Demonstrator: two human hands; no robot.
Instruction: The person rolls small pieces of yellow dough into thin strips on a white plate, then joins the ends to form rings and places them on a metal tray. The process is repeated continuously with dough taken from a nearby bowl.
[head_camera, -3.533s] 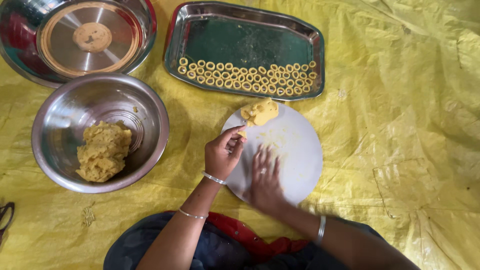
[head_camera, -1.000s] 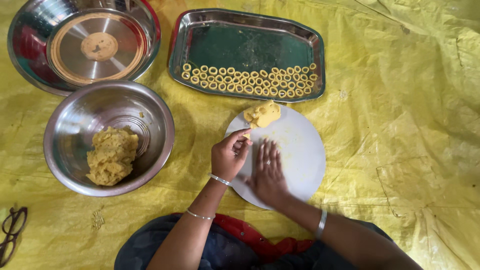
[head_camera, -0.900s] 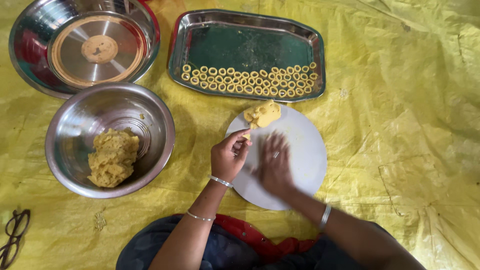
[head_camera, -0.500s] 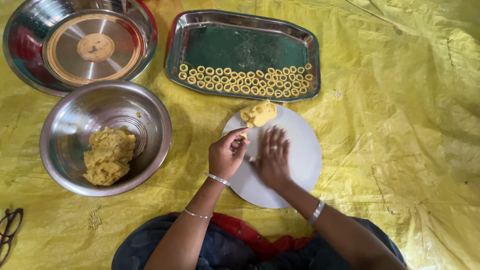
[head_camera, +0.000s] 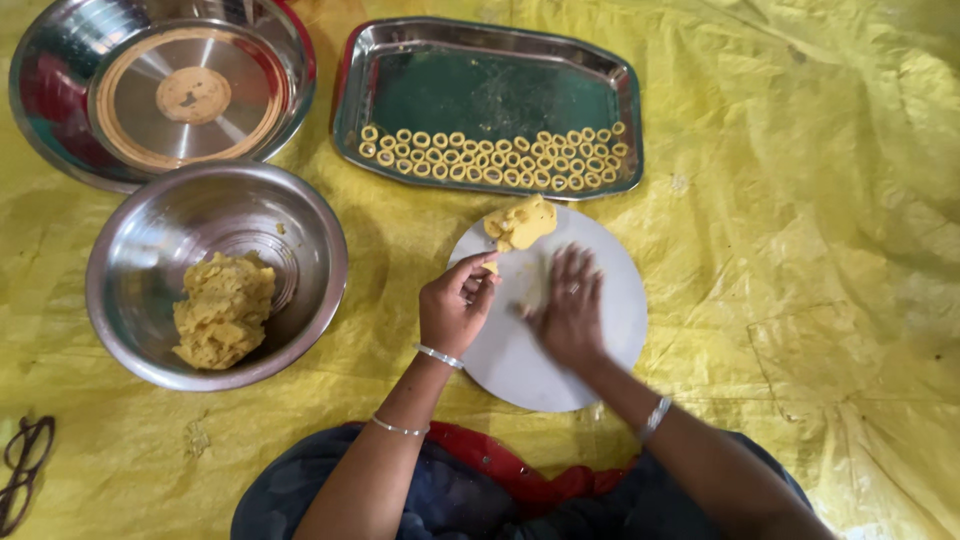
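Landmark: round white board (head_camera: 590, 350), lying on the yellow sheet (head_camera: 800, 250).

Right hand (head_camera: 567, 310) is lying palm-down on the board near its middle, fingers spread flat, pressing on a thin pale bit of dough underneath. The hand is blurred, so I cannot tell the shape of what is under it. It is flat, not gripping anything.

Left hand (head_camera: 455, 308) is sitting at the board's left edge, fingers curled in, thumb and fingertips pinching a small piece of yellow dough (head_camera: 490, 266). The piece is tiny and only partly showing.

A dough lump (head_camera: 520, 222) is resting on the far edge of the board, just beyond both hands, touching neither.

Beyond the board, a rectangular steel tray (head_camera: 480, 85) is holding small dough rings (head_camera: 490, 160) in rows along its near side, the rest of the tray floor showing bare.

Left of the board, a steel bowl (head_camera: 150, 240) is holding a bigger dough mass (head_camera: 222, 310) against its near-left wall.

Beyond that bowl, to the far left of the board, a wide steel basin (head_camera: 45, 80) is carrying a round flat lid or plate (head_camera: 190, 95) inside.

Far left and nearer than the board, eyeglasses (head_camera: 22, 475) are lying on the sheet, cut off by the frame edge.

Bangles are showing on both wrists.
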